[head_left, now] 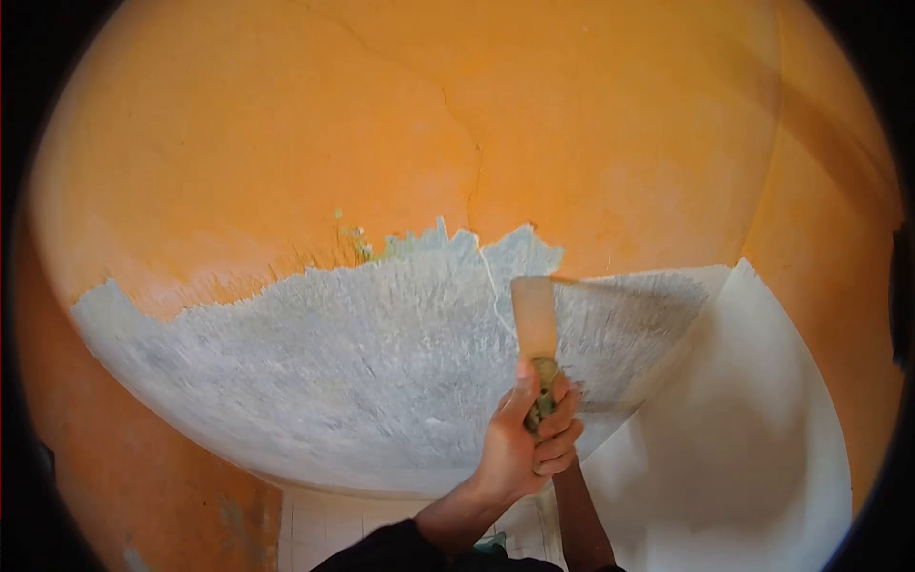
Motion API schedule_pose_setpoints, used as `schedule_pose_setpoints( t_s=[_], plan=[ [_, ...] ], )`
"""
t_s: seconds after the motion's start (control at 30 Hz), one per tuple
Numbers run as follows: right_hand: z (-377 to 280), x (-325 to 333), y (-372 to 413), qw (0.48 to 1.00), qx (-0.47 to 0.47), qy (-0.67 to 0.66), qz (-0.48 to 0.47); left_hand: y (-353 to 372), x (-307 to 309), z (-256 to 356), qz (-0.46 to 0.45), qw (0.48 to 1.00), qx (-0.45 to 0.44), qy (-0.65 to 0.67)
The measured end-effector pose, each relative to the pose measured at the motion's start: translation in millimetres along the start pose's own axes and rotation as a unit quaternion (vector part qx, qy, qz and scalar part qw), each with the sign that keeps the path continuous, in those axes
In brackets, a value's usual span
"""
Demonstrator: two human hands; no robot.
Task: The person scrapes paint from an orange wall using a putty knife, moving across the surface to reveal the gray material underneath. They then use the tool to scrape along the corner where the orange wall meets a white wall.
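My left hand (534, 434) is closed around the handle of a scraper (534, 315), its thumb along the left side and its fingers wrapped from the right. The wide blade points up and lies over the grey, scraped part (381, 353) of the wall. Behind the left hand rises my right forearm (579, 520). The right hand is mostly hidden there; blurred fingertips (576, 389) show beside the scraper's handle, and whether they grip it I cannot make out.
Orange paint (286, 124) covers the upper wall, with a thin crack running down to the ragged paint edge. A white side surface (753, 410) meets the grey area at a corner on the right. Pale tiles (329, 524) show at the bottom.
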State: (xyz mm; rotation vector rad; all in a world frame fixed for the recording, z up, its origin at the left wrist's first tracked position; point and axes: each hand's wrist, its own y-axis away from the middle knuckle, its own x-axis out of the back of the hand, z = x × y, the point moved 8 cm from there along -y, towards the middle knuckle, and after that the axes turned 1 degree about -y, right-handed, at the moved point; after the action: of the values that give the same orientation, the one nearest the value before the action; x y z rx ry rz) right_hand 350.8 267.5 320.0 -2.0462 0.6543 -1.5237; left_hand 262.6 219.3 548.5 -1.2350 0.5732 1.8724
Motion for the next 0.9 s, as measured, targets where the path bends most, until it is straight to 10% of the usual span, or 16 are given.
schedule_pose_setpoints(
  t_s=[0.23, 0.9],
  plan=[
    [1, -13, -1, 1.000, -0.015, -0.018, -0.010, -19, 17, 25, 0.025, 0.981, -0.047, -0.188],
    [-19, 25, -20, 0.991, 0.003, 0.025, 0.130, 9, 15, 49, 0.025, 0.990, 0.092, -0.104]
  ],
)
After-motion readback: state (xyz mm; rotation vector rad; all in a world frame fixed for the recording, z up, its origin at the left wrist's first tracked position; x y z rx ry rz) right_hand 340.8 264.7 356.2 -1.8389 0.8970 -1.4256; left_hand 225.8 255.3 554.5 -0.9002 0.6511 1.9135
